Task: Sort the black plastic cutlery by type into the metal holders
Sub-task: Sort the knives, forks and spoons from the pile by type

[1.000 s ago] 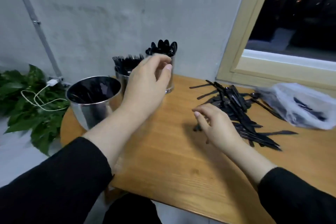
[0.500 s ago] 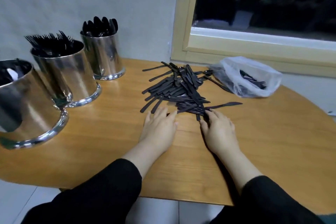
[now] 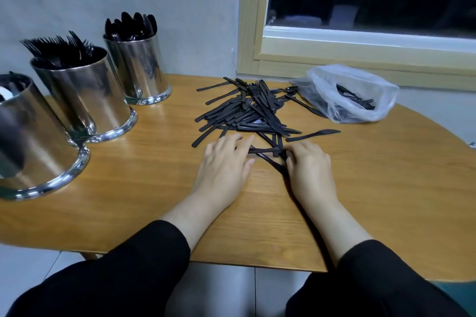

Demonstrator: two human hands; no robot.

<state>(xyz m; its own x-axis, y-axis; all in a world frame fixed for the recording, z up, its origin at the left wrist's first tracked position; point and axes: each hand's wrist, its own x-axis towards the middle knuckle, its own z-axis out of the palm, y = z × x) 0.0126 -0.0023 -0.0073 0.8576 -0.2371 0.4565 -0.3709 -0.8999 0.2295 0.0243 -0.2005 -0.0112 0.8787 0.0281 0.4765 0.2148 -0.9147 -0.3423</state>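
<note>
A pile of black plastic cutlery [image 3: 247,110] lies mid-table, mostly knives with a few forks. Three metal holders stand at the left. The far holder [image 3: 139,69] has spoons, the middle holder [image 3: 85,95] has forks, and the contents of the near holder [image 3: 33,141] are hard to make out. My left hand [image 3: 224,162] lies flat at the pile's near edge, its straight fingertips touching a knife. My right hand [image 3: 309,165] has its fingers curled over a couple of crossed black knives [image 3: 268,153] at the same edge.
A clear plastic bag [image 3: 345,92] with more black cutlery lies at the back right under the window frame [image 3: 257,59]. One knife [image 3: 313,134] lies apart, just right of the pile. The round wooden table [image 3: 386,188] ends close to my body.
My left hand left the holders and came down to the pile while my view swung right. Both hands slid forward onto the near pieces. My right fingers curled onto the knives.
</note>
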